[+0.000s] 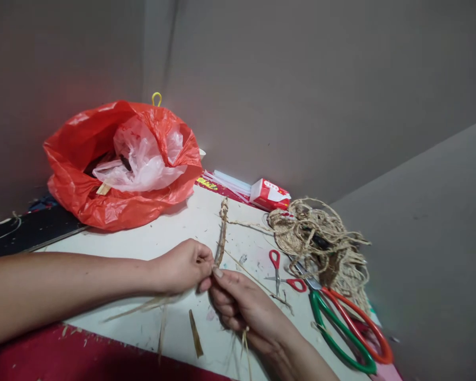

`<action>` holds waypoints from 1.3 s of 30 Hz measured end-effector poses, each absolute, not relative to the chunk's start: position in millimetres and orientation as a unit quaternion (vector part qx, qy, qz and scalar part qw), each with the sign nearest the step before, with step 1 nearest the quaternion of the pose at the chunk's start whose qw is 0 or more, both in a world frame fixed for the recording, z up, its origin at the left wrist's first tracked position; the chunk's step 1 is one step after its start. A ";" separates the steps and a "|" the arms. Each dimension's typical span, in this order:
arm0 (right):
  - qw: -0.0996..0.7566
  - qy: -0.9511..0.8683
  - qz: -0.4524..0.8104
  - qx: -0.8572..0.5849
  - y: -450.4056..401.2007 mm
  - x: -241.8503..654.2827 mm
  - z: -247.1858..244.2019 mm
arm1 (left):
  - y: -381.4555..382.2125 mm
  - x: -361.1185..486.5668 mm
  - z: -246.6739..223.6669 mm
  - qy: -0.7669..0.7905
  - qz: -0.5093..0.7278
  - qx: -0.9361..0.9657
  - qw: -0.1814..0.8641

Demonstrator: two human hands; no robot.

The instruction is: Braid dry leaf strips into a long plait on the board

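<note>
My left hand (190, 267) and my right hand (248, 304) meet over the white board, thumbs and fingertips pinched together. Between them is the near end of a thin brown stick (222, 238), which points away from me. Pale cord (224, 206) is wrapped around its far end, and a strand runs from there to the right. My right hand closes on the stick's near end. My left fingers are closed at the same spot; what exactly they pinch is hidden. Dry straw-like strands (244, 338) hang below my right hand, and others stick out under my left wrist.
An open red plastic bag (122, 211) with a clear bag inside stands back left. On the right lie a tangled heap of jute rope (321, 238), small red-handled scissors (277, 270) and large scissors with green and orange handles (341, 323). A tissue pack (269, 196) sits behind.
</note>
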State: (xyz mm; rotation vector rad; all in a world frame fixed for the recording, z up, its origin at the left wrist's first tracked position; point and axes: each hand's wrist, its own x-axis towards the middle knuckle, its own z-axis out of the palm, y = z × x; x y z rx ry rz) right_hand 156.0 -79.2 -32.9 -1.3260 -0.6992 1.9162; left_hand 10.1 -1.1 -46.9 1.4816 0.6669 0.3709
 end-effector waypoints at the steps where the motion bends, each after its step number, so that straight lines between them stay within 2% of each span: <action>1: 0.343 -0.267 0.744 -0.507 -78.8 158.9 -36.1 | -2.2 10.1 -46.0 0.289 0.162 0.659 0.675; 5: 0.345 -0.254 0.763 -0.483 -78.3 164.2 -44.4 | -5.4 9.5 -41.1 0.295 0.174 0.704 0.623; 13: 0.431 -0.225 0.777 -0.399 -77.2 156.7 -41.7 | -6.3 6.4 -36.4 0.296 0.199 0.786 0.505; 21: 0.476 -0.254 0.681 -0.495 -82.4 141.7 -47.1 | -14.6 3.2 -20.4 0.330 0.117 0.773 0.529; 27: 0.490 -0.273 0.632 -0.535 -85.9 132.2 -51.0 | -24.9 3.2 -21.8 0.369 0.113 0.786 0.484; 31: 0.485 -0.300 0.615 -0.545 -87.0 132.2 -54.6 | -29.3 4.6 -24.3 0.381 0.105 0.806 0.442; 39: 0.482 -0.299 0.621 -0.541 -88.3 134.7 -60.8 | -46.9 4.0 -29.7 0.389 0.076 0.784 0.478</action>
